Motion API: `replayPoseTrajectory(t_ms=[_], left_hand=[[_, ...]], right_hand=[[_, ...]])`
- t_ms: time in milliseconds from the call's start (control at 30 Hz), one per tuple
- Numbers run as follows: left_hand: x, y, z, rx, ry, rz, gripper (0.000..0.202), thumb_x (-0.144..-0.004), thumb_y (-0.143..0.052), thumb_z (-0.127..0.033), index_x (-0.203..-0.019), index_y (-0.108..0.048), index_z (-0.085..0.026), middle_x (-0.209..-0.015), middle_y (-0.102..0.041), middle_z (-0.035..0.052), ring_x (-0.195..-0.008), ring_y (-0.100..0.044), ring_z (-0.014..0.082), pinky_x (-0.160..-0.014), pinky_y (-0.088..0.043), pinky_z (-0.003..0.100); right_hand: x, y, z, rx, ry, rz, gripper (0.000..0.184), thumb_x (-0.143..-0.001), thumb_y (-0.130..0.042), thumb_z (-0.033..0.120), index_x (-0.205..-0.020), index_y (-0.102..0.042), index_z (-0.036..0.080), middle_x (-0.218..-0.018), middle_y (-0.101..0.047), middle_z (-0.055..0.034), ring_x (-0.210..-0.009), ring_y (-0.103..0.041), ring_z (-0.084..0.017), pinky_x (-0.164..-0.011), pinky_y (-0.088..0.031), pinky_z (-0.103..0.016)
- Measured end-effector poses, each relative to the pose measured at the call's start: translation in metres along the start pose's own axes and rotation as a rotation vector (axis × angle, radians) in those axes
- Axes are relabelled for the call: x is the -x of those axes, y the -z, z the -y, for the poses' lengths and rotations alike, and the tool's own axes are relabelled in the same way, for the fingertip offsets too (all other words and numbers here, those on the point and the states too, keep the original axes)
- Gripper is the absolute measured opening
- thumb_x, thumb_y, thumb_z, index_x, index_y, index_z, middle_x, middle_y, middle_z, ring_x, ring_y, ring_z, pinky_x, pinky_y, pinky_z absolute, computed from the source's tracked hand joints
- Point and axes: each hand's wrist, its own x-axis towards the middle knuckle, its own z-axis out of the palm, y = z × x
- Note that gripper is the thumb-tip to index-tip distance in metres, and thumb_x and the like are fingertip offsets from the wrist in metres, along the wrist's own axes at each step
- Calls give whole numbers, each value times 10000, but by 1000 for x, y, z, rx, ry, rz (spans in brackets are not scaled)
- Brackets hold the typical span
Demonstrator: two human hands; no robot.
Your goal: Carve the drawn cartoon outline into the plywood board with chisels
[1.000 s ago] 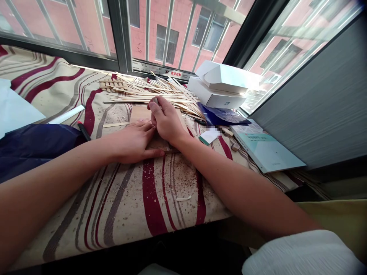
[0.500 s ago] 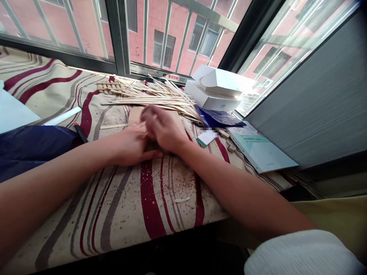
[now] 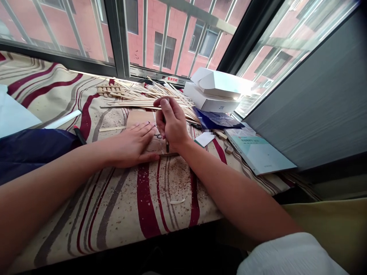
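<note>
Your left hand (image 3: 132,144): spread flat on board (image 3: 138,117) | your right hand (image 3: 175,126): closed round slim tool (image 3: 168,146) | wooden sticks (image 3: 143,102): beyond both

Your board (image 3: 157,144) looks wooden and matt; beyond it you see bare wooden strips (image 3: 140,95), right of it a glossy blue sheet (image 3: 219,120), beneath it woven cloth (image 3: 123,206).

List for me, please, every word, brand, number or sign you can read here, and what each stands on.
"ZTE": on the front of the white box.
Red Chinese characters and small print on the window strip: too blurred to read surely.
Print on the book: too small and blurred to read.
Dark mark on the wooden board: partly hidden, unreadable.
</note>
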Motion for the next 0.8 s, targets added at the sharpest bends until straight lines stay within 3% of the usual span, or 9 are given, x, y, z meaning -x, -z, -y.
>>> replayPoseTrajectory(t_ms=[100,233,467,800], left_hand=[[0,1,1,16,-29,-33,878,-986,-376,-768,-1449,-573,-48,-1587,-525,300,-1507,-453,471,-1248,-363,536],[0,0,2,37,-44,-49,844,-982,-394,-762,-1384,-603,-49,-1500,-582,313,-1450,-497,489,-1211,-390,565],[0,-1,3,34,-52,-50,866,-980,-385,-778,-1399,-597,-50,-1543,-559,298,-1458,-495,459,-1233,-362,538],[-3,-4,5,35,-22,-50,945,-960,-408,-796,-1506,-544,-37,-1584,-532,286,-1479,-490,450,-1257,-327,518]], right_hand=[[3,-7,9,59,8,49,234,-1110,-429,440,-975,-506,264,-639,-390,72,-522,-420,-101,-500,-371,-247],[3,-10,9,62,47,56,206,-1126,-391,368,-979,-484,258,-645,-366,73,-534,-420,-103,-528,-395,-237],[-3,-9,-3,68,63,62,205,-1144,-385,364,-983,-470,270,-645,-344,77,-533,-401,-114,-545,-402,-248],[-3,-13,-5,-83,-117,7,242,-1123,-411,329,-888,-402,275,-747,-376,56,-547,-360,-101,-490,-352,-238]])
